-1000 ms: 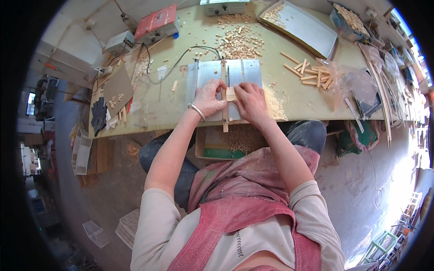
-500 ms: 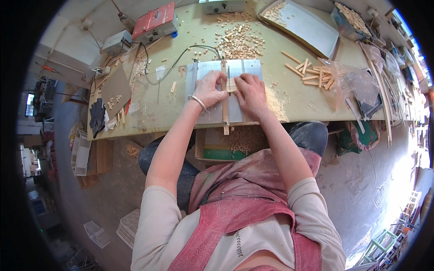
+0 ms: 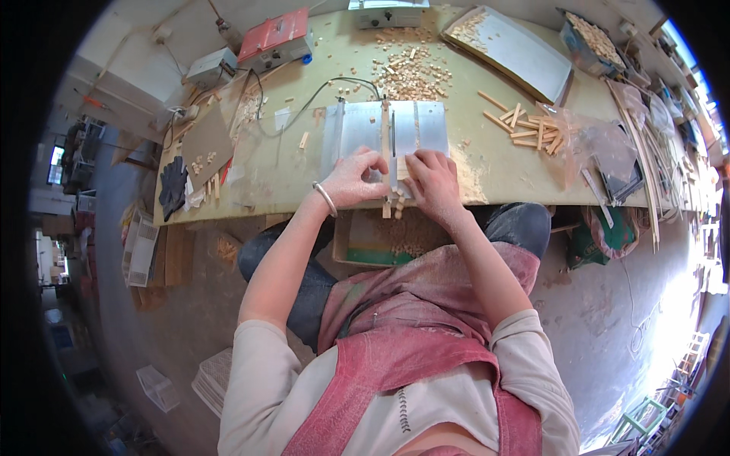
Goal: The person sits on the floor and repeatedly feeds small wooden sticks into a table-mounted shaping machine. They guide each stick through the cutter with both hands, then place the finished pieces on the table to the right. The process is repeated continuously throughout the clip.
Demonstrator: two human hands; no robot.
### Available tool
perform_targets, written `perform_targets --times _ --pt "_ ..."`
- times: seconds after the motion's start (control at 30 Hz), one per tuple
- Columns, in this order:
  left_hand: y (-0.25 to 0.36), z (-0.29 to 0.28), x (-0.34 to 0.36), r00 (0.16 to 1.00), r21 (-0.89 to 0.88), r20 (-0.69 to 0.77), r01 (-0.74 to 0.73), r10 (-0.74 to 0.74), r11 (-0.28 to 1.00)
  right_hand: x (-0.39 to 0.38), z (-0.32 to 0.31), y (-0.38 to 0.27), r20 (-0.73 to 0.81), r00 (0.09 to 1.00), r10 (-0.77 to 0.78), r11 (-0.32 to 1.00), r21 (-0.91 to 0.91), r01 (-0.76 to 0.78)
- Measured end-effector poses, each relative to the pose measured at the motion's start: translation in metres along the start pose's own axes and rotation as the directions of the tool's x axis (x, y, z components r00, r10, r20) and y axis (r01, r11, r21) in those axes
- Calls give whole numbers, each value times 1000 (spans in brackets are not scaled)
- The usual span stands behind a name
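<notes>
My left hand (image 3: 356,179), with a white bangle at the wrist, is at the left of a wooden strip (image 3: 385,119) on the silver saw table (image 3: 352,129); its fingers curve, thumb apart, tips beside the strip. My right hand (image 3: 433,182) has curled fingers on a pale wooden piece (image 3: 402,170), right of the dark slot. Small cut blocks (image 3: 398,207) show below, at the table's front edge.
Loose cubes (image 3: 411,72) are scattered behind the saw table. Wooden sticks (image 3: 536,133) and plastic film lie right. A metal tray (image 3: 517,57), red box (image 3: 272,38), cable and dark glove (image 3: 171,190) surround it. A carton (image 3: 365,251) stands below.
Both hands have moved toward me along the saw table, uncovering more of its rear part. Small blocks now show at the front edge, and the left fingers are a little farther apart.
</notes>
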State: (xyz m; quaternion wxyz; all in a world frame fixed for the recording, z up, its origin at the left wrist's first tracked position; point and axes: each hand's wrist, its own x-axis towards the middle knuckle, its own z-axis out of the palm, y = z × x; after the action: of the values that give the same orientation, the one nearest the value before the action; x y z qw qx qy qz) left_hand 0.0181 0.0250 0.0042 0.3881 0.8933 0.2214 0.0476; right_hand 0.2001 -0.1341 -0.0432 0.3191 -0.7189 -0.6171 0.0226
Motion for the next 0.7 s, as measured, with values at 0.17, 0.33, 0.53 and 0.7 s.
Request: perform_targets --times 0.17,0.33,0.53,0.7 --pt "-21 13 6 991 -54 -130 0 -8 999 -1 8 -16 3 1000 -31 999 19 31" --pt "-11 22 12 988 55 -152 3 5 999 -2 8 -12 7 1000 -16 999 45 15" --pt "-18 29 15 983 92 -183 42 -24 995 -15 1 -5 -88 995 47 998 53 -42" --pt "-17 30 16 982 64 -191 21 -9 998 -16 -1 8 -29 999 14 1000 0 -14"
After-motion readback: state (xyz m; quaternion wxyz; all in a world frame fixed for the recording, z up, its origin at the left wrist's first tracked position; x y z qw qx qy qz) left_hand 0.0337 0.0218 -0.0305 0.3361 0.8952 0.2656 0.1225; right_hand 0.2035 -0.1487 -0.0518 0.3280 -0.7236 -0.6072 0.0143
